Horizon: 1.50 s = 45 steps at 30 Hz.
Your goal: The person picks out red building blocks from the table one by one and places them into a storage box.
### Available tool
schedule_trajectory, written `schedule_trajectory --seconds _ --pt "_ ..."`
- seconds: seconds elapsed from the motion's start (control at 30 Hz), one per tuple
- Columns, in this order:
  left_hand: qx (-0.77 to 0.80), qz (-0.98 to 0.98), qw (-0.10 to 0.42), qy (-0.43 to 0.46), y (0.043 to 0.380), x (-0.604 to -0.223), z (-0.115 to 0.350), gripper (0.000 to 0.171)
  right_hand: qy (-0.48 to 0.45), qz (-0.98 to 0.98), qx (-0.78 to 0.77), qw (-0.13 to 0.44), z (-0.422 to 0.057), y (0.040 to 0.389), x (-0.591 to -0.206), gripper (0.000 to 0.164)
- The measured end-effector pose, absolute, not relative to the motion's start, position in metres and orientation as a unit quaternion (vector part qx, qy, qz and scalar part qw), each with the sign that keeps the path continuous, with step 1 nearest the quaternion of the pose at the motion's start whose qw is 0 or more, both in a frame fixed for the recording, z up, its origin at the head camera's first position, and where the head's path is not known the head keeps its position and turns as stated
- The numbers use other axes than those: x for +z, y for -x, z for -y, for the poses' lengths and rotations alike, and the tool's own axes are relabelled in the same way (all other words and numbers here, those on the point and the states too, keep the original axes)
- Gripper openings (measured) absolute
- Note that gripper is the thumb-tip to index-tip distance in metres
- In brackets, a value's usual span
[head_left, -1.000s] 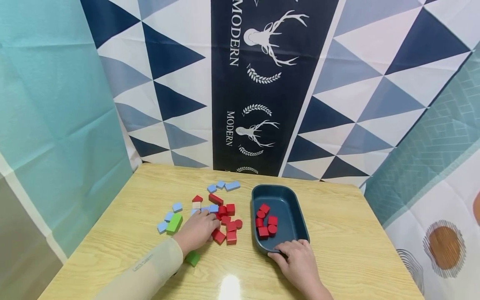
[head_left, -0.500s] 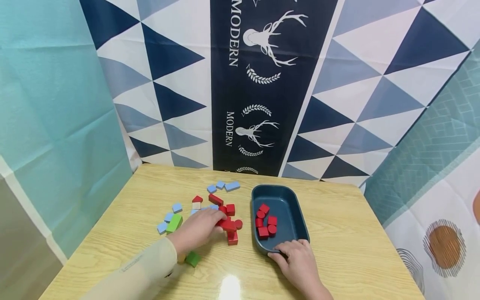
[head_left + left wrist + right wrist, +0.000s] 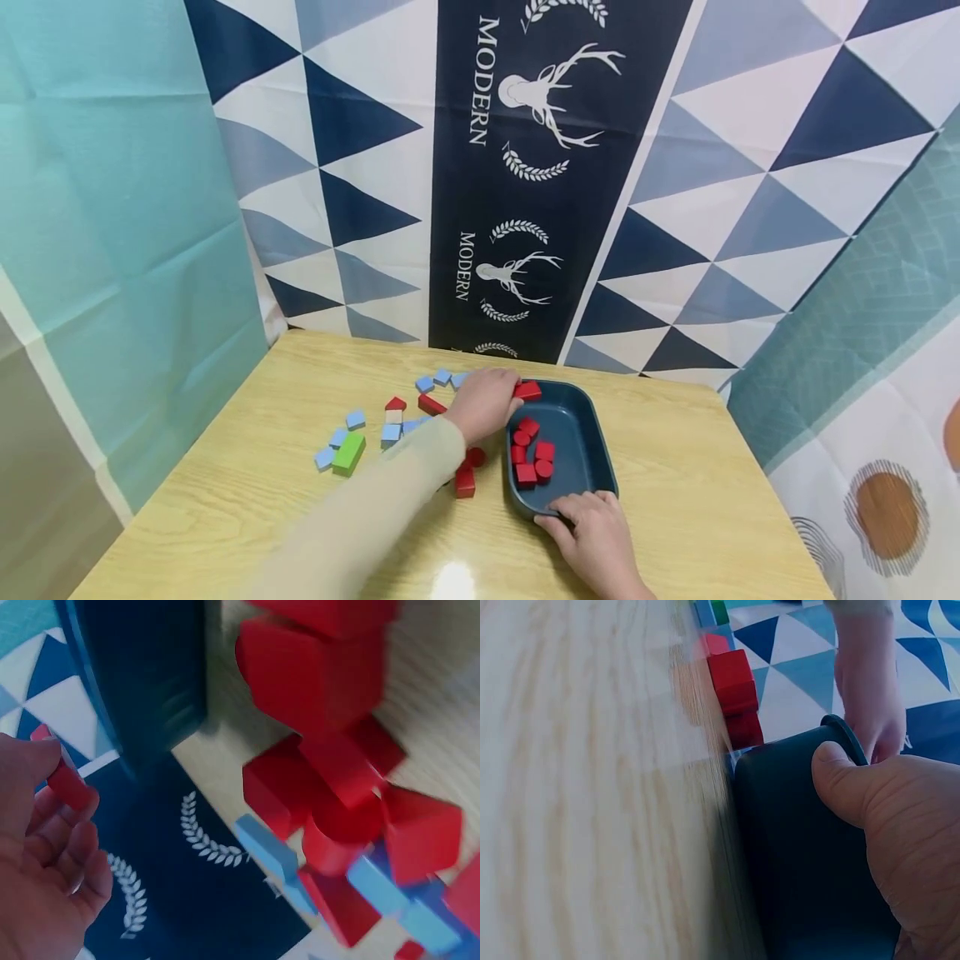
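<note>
My left hand (image 3: pixel 486 403) pinches a red block (image 3: pixel 528 390) between thumb and fingers, over the far left corner of the dark blue tray (image 3: pixel 577 433). In the left wrist view the same red block (image 3: pixel 67 784) shows in the fingertips. My right hand (image 3: pixel 596 533) grips the tray's near rim, its thumb outside against the wall, as the right wrist view also shows the tray (image 3: pixel 802 847). Several red cubes and cylinders (image 3: pixel 527 475) lie inside the tray along its left side. Left of the tray, a pile of red blocks (image 3: pixel 465 482) is partly hidden by my left forearm.
Light blue blocks (image 3: pixel 356 419) are scattered at the left and back of the wooden table (image 3: pixel 675 500). Among them lie a green block (image 3: pixel 348 455), a pale block (image 3: pixel 393 416) and a red triangular block (image 3: pixel 395 403). A patterned cloth (image 3: pixel 375 208) hangs behind the table.
My left hand has picked a red block from the pile and carried it right and away from me to over the tray. The right hand stays on the rim. The head view has shifted slightly.
</note>
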<state>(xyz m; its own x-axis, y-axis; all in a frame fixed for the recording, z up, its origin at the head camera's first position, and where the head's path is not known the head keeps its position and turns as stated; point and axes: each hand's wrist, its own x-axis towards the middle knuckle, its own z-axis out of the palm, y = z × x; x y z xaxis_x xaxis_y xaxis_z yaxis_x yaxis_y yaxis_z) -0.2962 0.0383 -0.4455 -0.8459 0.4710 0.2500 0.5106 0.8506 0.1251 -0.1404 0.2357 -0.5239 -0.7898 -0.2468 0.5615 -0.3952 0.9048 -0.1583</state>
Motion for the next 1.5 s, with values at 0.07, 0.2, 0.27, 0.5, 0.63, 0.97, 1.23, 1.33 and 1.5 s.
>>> schedule_trajectory --seconds 0.07,0.2,0.27,0.5,0.63,0.97,1.23,1.33,1.5 --pt "-0.057 0.96 0.12 0.245 0.305 -0.453 -0.049 0.04 -0.173 0.936 0.137 0.276 -0.234 0.139 -0.527 0.019" --pt "-0.001 0.964 0.14 0.225 0.311 -0.466 -0.061 0.04 -0.177 0.934 0.139 0.278 -0.231 0.137 -0.531 0.019" --pt "0.016 0.965 0.14 0.22 0.311 -0.47 -0.065 0.041 -0.176 0.934 0.138 0.278 -0.23 0.135 -0.531 0.02" --pt "0.04 0.971 0.116 0.206 0.309 -0.478 -0.077 0.034 -0.178 0.931 0.139 0.288 -0.23 0.133 -0.53 0.021" --pt "0.02 0.974 0.095 0.204 0.309 -0.481 -0.078 0.022 -0.184 0.926 0.138 0.299 -0.231 0.134 -0.529 0.021" --pt "-0.036 0.978 0.04 0.203 0.307 -0.479 -0.077 0.023 -0.177 0.932 0.138 0.286 -0.235 0.137 -0.529 0.021" --pt "-0.028 0.978 0.052 0.199 0.307 -0.479 -0.079 0.023 -0.181 0.93 0.139 0.289 -0.235 0.14 -0.528 0.021" --pt "-0.007 0.978 0.077 0.196 0.306 -0.481 -0.08 0.02 -0.184 0.928 0.14 0.294 -0.235 0.141 -0.527 0.021" --pt "0.007 0.969 0.178 0.172 0.305 -0.49 -0.082 0.037 -0.19 0.923 0.139 0.305 -0.236 0.143 -0.527 0.022"
